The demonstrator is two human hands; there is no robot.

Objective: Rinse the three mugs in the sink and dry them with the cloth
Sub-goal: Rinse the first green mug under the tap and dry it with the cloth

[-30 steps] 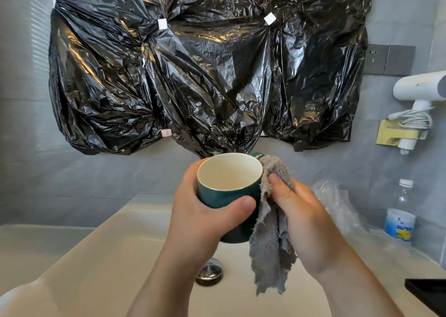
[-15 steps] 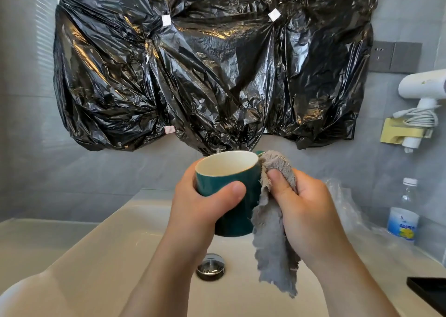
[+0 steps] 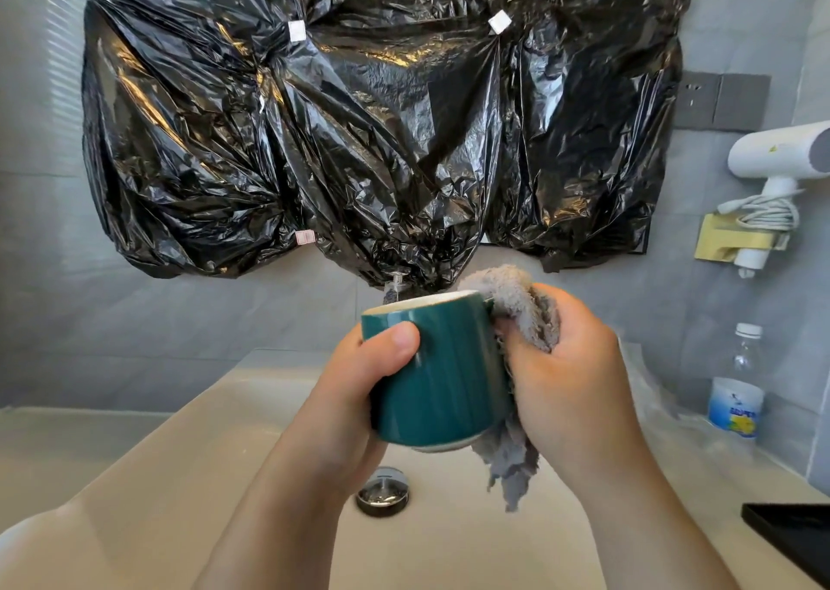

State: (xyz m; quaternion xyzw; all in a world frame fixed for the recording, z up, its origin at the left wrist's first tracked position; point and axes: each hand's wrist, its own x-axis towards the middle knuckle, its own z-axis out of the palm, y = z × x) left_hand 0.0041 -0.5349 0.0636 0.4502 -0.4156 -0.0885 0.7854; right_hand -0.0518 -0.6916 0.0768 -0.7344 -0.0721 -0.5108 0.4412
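Drying of the teal mug [image 3: 444, 383] above the sink [image 3: 157, 455].
Mug gripped by left hand [image 3: 355, 396], cloth [image 3: 516, 302] clutched by right hand [image 3: 575, 387]; other mugs unseen.

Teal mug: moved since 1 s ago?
Yes: the teal mug has tipped its mouth away from the camera, rim now nearly edge-on, yet it stays up and right of the drain stopper.

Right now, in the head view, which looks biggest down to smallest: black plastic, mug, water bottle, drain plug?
black plastic
mug
water bottle
drain plug
The mug is nearest the camera, so its place above the bottle is unsure.
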